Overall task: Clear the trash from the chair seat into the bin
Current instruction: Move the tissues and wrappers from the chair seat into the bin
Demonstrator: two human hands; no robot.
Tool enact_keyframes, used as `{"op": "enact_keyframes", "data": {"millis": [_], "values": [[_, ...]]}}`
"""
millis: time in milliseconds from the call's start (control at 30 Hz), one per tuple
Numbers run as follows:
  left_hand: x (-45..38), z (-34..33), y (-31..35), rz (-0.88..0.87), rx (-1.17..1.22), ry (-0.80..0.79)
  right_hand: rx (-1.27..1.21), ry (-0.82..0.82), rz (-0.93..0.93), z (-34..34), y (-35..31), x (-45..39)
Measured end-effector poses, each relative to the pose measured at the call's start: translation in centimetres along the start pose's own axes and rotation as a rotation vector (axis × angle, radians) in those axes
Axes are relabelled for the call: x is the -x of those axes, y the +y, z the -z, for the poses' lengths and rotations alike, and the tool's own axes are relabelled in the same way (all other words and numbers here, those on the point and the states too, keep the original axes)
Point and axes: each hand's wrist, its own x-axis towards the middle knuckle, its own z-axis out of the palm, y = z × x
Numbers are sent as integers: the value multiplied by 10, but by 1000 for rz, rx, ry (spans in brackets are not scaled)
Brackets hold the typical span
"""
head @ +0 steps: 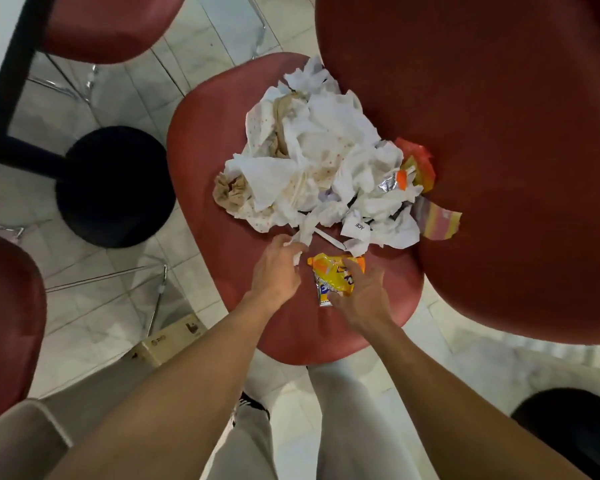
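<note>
Head view: we looked straight down at a red chair seat (222, 140) with both our bare arms reaching in from below.
Trash: a pile of crumpled paper (319, 168) lay on the seat just beyond our fingertips, mostly white napkins, some with small dots, with a brown wad (231, 194) at its left edge.
Left hand (276, 268): our fingers were curled at the near edge of the pile and pinched a strip of white paper (300, 237) that ran up into the heap.
Right hand (361, 292): our fingers were spread and relaxed, hovering over or resting on a yellow wrapper (329, 275); we could not tell whether they touched it, and they held nothing.
Yellow wrapper: it lay flat on the seat between our two hands, apart from the pile, partly under our right fingertips.
Far right of our fingers: an orange bag (418, 161), a scrap of foil (388, 183) and a striped paper (435, 220) sat at the pile's right side, against the chair back (499, 133).
Left of our fingers: a black round base (115, 187) stood on the pale tiled floor (94, 299), and a cardboard box (168, 339) sat below the seat's edge.
Bin: we could not tell which thing, if any, was the bin.
</note>
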Motion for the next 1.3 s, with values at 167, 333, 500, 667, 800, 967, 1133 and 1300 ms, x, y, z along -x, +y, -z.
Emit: {"op": "enact_keyframes", "data": {"millis": [167, 333, 500, 667, 800, 967, 1133, 1300], "values": [[-28, -16, -3, -23, -133, -164, 63, -54, 50, -11, 7, -25], [-35, -29, -12, -30, -127, -143, 30, 6, 78, -23, 11, -36], [-26, -29, -17, 31, -29, -94, -41, 51, 14, -24, 10, -38], [0, -15, -16, 65, 43, -18, -50, 124, 28, -15, 0, -22], [28, 3, -15, 81, 23, 32, -60, 162, 52, -6, -11, 2], [75, 28, -29, 83, 57, 105, -33, 187, 100, -5, -31, 42], [134, 49, -57, 123, 110, 198, -22, 181, 154, -23, -59, 86], [199, 71, -101, 223, 179, 280, 12, 136, 235, -59, -95, 136]]}}
